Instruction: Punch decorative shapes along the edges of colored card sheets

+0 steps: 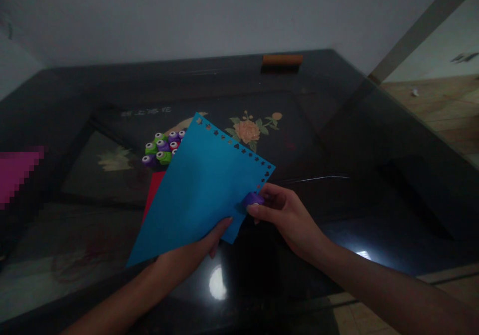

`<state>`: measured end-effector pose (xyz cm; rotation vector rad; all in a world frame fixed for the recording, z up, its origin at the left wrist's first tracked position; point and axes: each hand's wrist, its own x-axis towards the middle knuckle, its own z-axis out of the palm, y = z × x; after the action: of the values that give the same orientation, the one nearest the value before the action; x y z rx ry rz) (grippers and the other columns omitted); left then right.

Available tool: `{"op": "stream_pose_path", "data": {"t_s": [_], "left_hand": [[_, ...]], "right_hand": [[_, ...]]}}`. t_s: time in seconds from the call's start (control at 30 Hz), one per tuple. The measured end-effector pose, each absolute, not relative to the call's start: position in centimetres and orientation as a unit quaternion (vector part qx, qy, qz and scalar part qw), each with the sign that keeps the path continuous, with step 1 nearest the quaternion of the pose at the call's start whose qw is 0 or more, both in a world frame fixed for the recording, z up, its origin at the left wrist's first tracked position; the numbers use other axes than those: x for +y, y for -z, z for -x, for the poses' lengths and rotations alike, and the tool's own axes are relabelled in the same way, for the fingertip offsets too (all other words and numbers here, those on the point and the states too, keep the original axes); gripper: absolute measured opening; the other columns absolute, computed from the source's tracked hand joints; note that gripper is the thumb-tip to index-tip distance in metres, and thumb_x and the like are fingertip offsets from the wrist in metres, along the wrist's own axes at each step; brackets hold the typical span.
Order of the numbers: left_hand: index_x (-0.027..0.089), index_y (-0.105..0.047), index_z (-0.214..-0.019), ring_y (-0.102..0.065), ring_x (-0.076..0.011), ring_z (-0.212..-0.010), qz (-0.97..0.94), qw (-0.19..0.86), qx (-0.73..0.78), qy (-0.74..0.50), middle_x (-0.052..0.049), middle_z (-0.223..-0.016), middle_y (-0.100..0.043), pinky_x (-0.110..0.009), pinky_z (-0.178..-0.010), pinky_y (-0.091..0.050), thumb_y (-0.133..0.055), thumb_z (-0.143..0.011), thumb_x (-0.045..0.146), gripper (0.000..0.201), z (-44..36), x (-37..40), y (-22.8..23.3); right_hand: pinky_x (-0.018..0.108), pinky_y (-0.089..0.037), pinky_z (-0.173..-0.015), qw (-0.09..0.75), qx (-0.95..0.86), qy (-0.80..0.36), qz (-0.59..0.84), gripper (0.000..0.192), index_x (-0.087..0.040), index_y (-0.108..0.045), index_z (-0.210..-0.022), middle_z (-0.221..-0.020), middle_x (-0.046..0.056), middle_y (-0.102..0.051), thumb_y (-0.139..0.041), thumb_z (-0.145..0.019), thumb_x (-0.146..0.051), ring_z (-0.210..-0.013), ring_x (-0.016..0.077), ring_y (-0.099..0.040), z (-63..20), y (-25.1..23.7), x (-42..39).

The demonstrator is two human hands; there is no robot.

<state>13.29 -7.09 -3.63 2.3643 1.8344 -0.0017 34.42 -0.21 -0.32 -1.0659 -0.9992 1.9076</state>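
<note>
A sheet of blue paper (204, 185) is held up at a slant over the dark table. Small shapes, among them stars, are punched along its upper right edge and round the right corner. My left hand (214, 237) grips the lower edge, thumb on top and the other fingers mostly hidden beneath. In my right hand (282, 207) is a purple craft punch (253, 200), pinched between thumb and fingers, at the sheet's right edge just below the last holes. Whether paper sits in its slot cannot be made out.
Several green, purple and red craft punches (160, 148) cluster behind the blue sheet at left. Red paper (152, 190) shows partly under it. An orange-brown roll (282, 60) lies at the table's far edge. The glossy table (359, 140) bears a flower picture (247, 131).
</note>
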Motion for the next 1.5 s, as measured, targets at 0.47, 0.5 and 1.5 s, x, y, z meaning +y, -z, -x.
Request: {"op": "stream_pose_path", "data": {"t_s": [0.47, 0.5, 1.5], "left_hand": [[0.026, -0.068, -0.096, -0.050, -0.0147, -0.048, -0.774, 0.138, 0.616, -0.053, -0.002, -0.062, -0.058, -0.028, -0.057, -0.044, -0.037, -0.088, 0.043, 0.036, -12.9, -6.9, 3.5], [0.026, -0.068, -0.097, -0.051, -0.0147, -0.049, -0.769, 0.148, 0.618, -0.067, -0.002, -0.061, -0.057, -0.027, -0.058, -0.045, -0.037, -0.088, 0.044, 0.036, -12.9, -6.9, 3.5], [0.025, -0.065, -0.107, -0.065, -0.0308, -0.093, -0.775, 0.070, 0.621, -0.089, -0.012, -0.103, -0.069, -0.049, -0.086, -0.049, -0.048, -0.087, 0.039, 0.030, -12.1, -7.3, 5.5]], "right_hand": [[0.026, -0.045, -0.069, 0.370, -0.378, -0.745, 0.405, 0.024, -0.020, -0.066, -0.080, -0.076, -0.001, -0.064, -0.079, -0.061, -0.027, -0.070, 0.0118, -0.057, -34.3, 0.5, -0.2], [0.027, -0.046, -0.071, 0.371, -0.377, -0.747, 0.403, 0.025, -0.020, -0.066, -0.081, -0.078, -0.001, -0.065, -0.079, -0.061, -0.027, -0.072, 0.0125, -0.058, -34.3, 0.6, -0.2], [0.030, -0.047, -0.077, 0.385, -0.422, -0.727, 0.382, 0.023, -0.021, -0.067, -0.083, -0.081, 0.000, -0.067, -0.078, -0.063, -0.027, -0.077, 0.0146, -0.061, -33.9, 0.9, 0.6]]}}
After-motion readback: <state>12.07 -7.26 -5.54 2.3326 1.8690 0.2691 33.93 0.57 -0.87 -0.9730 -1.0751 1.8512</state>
